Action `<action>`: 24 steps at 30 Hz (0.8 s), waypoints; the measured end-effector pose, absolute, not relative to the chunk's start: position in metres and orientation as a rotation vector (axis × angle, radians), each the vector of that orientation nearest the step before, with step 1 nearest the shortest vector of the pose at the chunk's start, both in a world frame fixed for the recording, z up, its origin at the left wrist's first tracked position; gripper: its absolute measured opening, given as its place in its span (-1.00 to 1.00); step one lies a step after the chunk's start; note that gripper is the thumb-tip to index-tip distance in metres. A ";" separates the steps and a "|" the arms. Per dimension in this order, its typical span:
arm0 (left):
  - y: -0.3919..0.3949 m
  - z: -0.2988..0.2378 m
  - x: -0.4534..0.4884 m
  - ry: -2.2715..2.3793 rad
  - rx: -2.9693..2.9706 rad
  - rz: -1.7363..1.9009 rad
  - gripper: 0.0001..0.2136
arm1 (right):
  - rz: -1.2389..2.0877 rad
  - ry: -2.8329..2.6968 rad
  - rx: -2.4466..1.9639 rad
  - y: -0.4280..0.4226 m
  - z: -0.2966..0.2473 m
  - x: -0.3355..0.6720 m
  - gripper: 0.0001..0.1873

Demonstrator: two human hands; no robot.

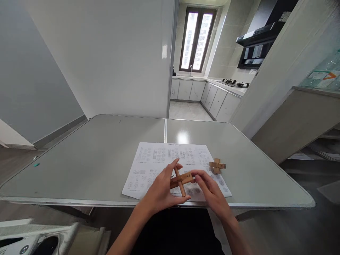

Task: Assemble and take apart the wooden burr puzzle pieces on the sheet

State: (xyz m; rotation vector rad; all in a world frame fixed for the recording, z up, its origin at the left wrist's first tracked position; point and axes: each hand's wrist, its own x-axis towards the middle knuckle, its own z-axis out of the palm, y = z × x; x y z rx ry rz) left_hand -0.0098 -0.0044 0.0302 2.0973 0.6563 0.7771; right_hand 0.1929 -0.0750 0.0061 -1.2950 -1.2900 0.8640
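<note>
A small wooden puzzle (187, 177) is held up between my two hands over the paper. It has crossing pieces: a flat bar marked "2" and a round rod (182, 188) set across it. My left hand (166, 187) is curled around its left side, the fingertips near the rod's upper end and the thumb by its lower end. My right hand (208, 189) pinches the right end of the bar. Beneath lies a printed instruction sheet (145, 156) with many small diagrams. A second wooden cross-shaped puzzle (217, 165) rests on the sheet's right edge.
The grey-green table (87, 166) has a metal rim and a seam down its middle. A small green object (36, 164) lies near its left edge. Past the table are a white panel (119, 63) and a kitchen window (198, 39). Plastic bottles (324, 76) stand on a shelf at right.
</note>
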 end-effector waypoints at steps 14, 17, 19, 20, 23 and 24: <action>-0.010 0.037 -0.002 0.574 2.127 0.838 0.02 | 1.145 -1.132 -1.203 -0.085 0.025 0.184 -0.59; -0.011 0.037 -0.003 0.553 2.148 0.871 0.00 | 1.116 -1.105 -1.223 -0.088 0.025 0.183 -0.59; -0.013 0.040 -0.003 0.549 2.167 0.880 0.00 | 1.108 -1.087 -1.233 -0.092 0.026 0.181 -0.59; -0.015 0.041 -0.003 0.549 2.177 0.882 0.00 | 1.105 -1.087 -1.232 -0.093 0.027 0.181 -0.60; -0.022 0.048 -0.003 0.545 2.204 0.887 -0.01 | 1.091 -1.119 -1.232 -0.100 0.034 0.179 -0.62; -0.024 0.051 -0.003 0.539 2.214 0.892 -0.02 | 1.085 -1.134 -1.236 -0.102 0.038 0.178 -0.63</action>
